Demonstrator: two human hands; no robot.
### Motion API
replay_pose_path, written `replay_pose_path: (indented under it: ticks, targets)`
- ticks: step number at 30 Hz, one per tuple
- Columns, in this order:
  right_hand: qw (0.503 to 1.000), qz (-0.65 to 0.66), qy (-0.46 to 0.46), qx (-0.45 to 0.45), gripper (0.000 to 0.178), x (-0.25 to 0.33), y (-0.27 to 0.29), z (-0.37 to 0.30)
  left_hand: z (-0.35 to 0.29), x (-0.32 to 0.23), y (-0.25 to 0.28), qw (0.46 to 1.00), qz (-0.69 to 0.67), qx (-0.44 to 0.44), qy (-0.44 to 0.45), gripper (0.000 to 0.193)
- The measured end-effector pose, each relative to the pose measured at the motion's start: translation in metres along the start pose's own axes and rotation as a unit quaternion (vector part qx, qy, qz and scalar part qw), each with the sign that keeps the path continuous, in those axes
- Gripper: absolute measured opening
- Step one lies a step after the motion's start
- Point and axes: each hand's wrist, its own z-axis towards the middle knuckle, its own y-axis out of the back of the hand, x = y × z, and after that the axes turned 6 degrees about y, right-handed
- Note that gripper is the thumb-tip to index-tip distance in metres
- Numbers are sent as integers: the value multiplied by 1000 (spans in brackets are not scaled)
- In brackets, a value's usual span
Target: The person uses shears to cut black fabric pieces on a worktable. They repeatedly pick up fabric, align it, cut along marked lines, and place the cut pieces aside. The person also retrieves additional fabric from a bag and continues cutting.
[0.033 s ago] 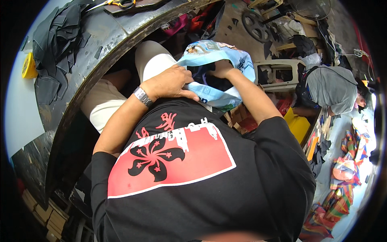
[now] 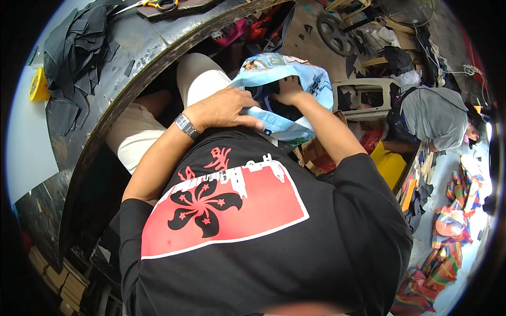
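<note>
A light blue printed bag sits in my lap with its mouth open toward me. My left hand is closed on the bag's near left rim, the thumb lying along the edge. Reaching into the mouth from the right, my right hand has its thumb apart from the fingers. The fingertips are partly lost in the bag's shadow, and I see nothing held in them. Dark material shows inside the bag, too dim to identify.
To the left, a curved dark table carries black cut pieces, yellow-handled scissors and a yellow tape measure. At right are a beige frame, a black wheel and another person in grey bending over.
My right hand has shifted slightly inside the bag, and more of its fingers show. My left hand keeps its grip on the rim, with its thumb moved a little.
</note>
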Motion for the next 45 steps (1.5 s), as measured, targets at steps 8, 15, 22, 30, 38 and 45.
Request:
replay_pose_path:
  ticks: [8, 15, 22, 30, 38, 45]
  targets:
    - [997, -24, 65, 34, 68, 35, -4, -24, 6, 16, -9, 972, 92, -201, 78, 14]
    - [973, -86, 111, 185, 69, 39, 51, 10, 1, 23, -17, 949, 165, -227, 143, 83]
    - [977, 28, 165, -129, 57, 9, 74, 47, 0, 28, -25, 972, 124, -116, 161, 89]
    - [983, 59, 31, -172, 61, -9, 53, 50, -1, 35, -25, 972, 104, -139, 158, 90]
    - [981, 120, 68, -138, 64, -28, 73, 55, 3, 34, -24, 975, 65, -146, 152, 95]
    - [977, 159, 93, -105, 67, -32, 78, 64, 6, 33, -22, 979, 56, -136, 140, 105]
